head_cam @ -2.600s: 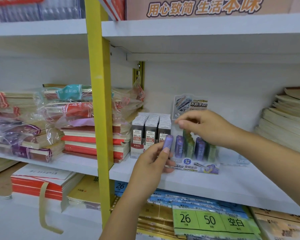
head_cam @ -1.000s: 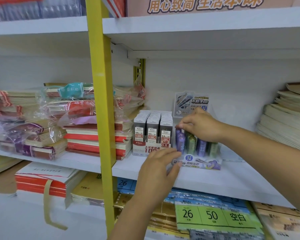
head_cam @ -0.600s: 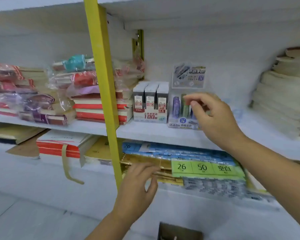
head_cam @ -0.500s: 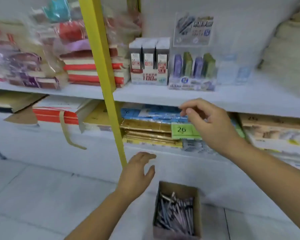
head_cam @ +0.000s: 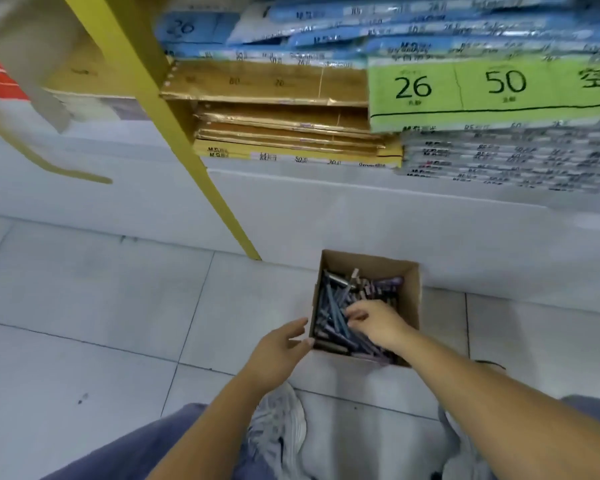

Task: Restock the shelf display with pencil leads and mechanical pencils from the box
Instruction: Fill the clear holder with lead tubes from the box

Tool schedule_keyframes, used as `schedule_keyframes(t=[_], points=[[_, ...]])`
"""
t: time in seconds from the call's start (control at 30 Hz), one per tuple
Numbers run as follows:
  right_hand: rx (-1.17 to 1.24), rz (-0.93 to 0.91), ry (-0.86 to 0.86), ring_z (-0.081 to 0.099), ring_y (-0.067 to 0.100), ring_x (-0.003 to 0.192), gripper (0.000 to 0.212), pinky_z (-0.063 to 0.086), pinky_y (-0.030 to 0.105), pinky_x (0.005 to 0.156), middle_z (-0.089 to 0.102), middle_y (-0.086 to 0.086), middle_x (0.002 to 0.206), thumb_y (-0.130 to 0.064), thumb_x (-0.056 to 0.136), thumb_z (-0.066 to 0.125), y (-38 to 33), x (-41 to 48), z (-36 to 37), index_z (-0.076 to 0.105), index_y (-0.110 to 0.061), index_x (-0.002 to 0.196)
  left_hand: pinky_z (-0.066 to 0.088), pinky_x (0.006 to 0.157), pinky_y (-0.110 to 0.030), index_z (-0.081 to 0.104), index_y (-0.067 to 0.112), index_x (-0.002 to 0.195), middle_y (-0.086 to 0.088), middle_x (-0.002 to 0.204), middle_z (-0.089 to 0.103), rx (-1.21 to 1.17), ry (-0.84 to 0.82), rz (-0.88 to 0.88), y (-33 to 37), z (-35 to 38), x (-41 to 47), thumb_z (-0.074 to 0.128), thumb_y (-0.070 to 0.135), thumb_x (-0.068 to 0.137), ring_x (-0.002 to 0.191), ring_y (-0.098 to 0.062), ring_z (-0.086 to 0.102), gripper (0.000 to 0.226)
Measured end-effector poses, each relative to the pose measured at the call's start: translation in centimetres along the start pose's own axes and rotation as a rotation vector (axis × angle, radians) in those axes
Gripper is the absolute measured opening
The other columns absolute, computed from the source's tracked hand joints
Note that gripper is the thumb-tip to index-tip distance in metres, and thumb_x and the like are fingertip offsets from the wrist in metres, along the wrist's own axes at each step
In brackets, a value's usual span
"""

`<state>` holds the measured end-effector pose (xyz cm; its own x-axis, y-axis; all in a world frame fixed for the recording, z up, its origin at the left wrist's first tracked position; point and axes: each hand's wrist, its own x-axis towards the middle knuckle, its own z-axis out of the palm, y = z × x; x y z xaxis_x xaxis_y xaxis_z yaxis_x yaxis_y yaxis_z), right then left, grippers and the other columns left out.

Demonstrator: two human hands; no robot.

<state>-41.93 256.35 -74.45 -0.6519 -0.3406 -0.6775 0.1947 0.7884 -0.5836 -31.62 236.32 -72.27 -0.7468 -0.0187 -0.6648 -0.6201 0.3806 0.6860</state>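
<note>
A small open cardboard box (head_cam: pixel 412 292) stands on the tiled floor against the base of the shelf unit. It holds a heap of several mechanical pencils and lead tubes (head_cam: pixel 333 306), dark blue and purple. My right hand (head_cam: pixel 378 323) reaches into the box from the right, its bent fingertips on the pencils; blur hides whether it grips one. My left hand (head_cam: pixel 278 351) is just left of the box with fingers straight, close to its left wall and holding nothing. The shelf display is out of view.
A yellow shelf post (head_cam: pixel 174 126) slants down to the floor left of the box. Above it the lower shelf holds stacked gold paper packs (head_cam: pixel 274 109), blue packs (head_cam: pixel 326 29) and a green-labelled pack (head_cam: pixel 482 91). My shoe (head_cam: pixel 278 424) is on the floor tiles below.
The view dropped from the shelf display to the floor. Both hands came down from the shelf; the right hand went into the box and the left stopped beside it.
</note>
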Motion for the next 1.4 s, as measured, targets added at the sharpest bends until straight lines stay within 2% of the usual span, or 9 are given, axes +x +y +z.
schedule_keyframes(t=[0.2,0.33,0.4,0.67,0.8,1.03,1.2,1.3,1.4], points=[[-0.156,-0.012,-0.102,0.059,0.018,0.113,0.033,0.042,0.022,0.095,0.065,0.006,0.124,-0.010,0.087,0.068,1.1,2.2,1.0,0.067,-0.012,0.120,0.054,0.089,-0.027,0.057,0.060,0.114,0.034,0.117,0.066,-0.142,-0.037,0.020,0.4,-0.4,-0.5,0.059,0.025,0.099,0.109,0.009,0.062,0.038],[-0.277,-0.041,-0.167,0.056,0.020,0.115,0.040,0.041,0.023,0.089,0.062,0.003,0.128,-0.021,0.086,0.071,1.7,2.2,1.1,0.064,-0.020,0.125,0.052,0.081,-0.009,0.059,0.067,0.104,0.042,0.109,0.064,-0.196,-0.057,0.028,0.6,-0.2,-0.8,0.059,0.019,0.100,0.105,0.016,0.060,0.048],[-0.312,-0.049,-0.208,0.052,0.021,0.120,0.048,0.040,0.026,0.096,0.056,0.003,0.135,-0.027,0.085,0.071,1.7,2.2,1.4,0.058,-0.022,0.131,0.048,0.077,-0.005,0.060,0.071,0.100,0.044,0.107,0.063,-0.205,-0.066,0.033,0.8,-0.2,-0.8,0.058,0.018,0.100,0.105,0.017,0.059,0.053],[-0.452,-0.048,-0.238,0.048,0.029,0.118,0.056,0.041,0.038,0.104,0.043,0.012,0.135,-0.051,0.086,0.062,1.4,2.8,3.1,0.052,-0.020,0.132,0.050,0.084,-0.008,0.056,0.070,0.106,0.043,0.110,0.063,-0.186,-0.045,0.029,0.7,-0.1,-1.0,0.058,0.022,0.100,0.110,0.017,0.058,0.049],[-0.521,-0.022,-0.288,0.043,0.024,0.109,0.049,0.038,0.032,0.097,0.034,0.008,0.126,-0.051,0.085,0.064,1.3,3.1,2.0,0.058,-0.020,0.123,0.050,0.092,-0.018,0.054,0.061,0.117,0.036,0.115,0.064,-0.196,-0.034,0.024,0.3,0.0,-0.8,0.059,0.025,0.099,0.112,0.013,0.058,0.041],[-0.386,0.029,-0.459,0.058,0.022,0.102,0.040,0.047,0.037,0.095,0.060,0.005,0.116,-0.037,0.086,0.068,0.7,2.4,-0.9,0.061,-0.016,0.120,0.048,0.090,-0.016,0.054,0.070,0.104,0.048,0.100,0.061,-0.192,-0.039,0.013,0.7,-0.1,-1.0,0.059,0.023,0.099,0.104,0.021,0.058,0.047],[-0.536,0.044,-0.467,0.053,0.015,0.076,0.022,0.039,0.027,0.064,0.065,0.010,0.095,-0.032,0.089,0.066,-0.2,2.5,-3.8,0.059,-0.011,0.087,0.047,0.093,-0.019,0.052,0.080,0.096,0.052,0.099,0.058,-0.173,-0.045,0.023,0.8,0.0,-1.0,0.058,0.025,0.100,0.103,0.024,0.056,0.055],[-0.611,0.090,-0.563,0.054,0.016,0.081,0.019,0.040,0.028,0.068,0.067,0.008,0.093,-0.027,0.091,0.064,-0.3,2.6,-3.3,0.062,-0.009,0.097,0.049,0.092,-0.019,0.053,0.072,0.105,0.048,0.103,0.061,-0.178,-0.039,0.019,0.6,0.0,-0.8,0.059,0.025,0.099,0.106,0.020,0.057,0.047],[-0.652,0.095,-0.595,0.055,0.020,0.095,0.029,0.043,0.033,0.086,0.062,0.002,0.101,-0.026,0.092,0.062,-0.2,2.7,-2.0,0.060,-0.010,0.117,0.050,0.091,-0.019,0.052,0.066,0.114,0.046,0.105,0.062,-0.178,-0.037,0.023,0.4,0.0,-0.7,0.059,0.026,0.099,0.111,0.016,0.057,0.043]])
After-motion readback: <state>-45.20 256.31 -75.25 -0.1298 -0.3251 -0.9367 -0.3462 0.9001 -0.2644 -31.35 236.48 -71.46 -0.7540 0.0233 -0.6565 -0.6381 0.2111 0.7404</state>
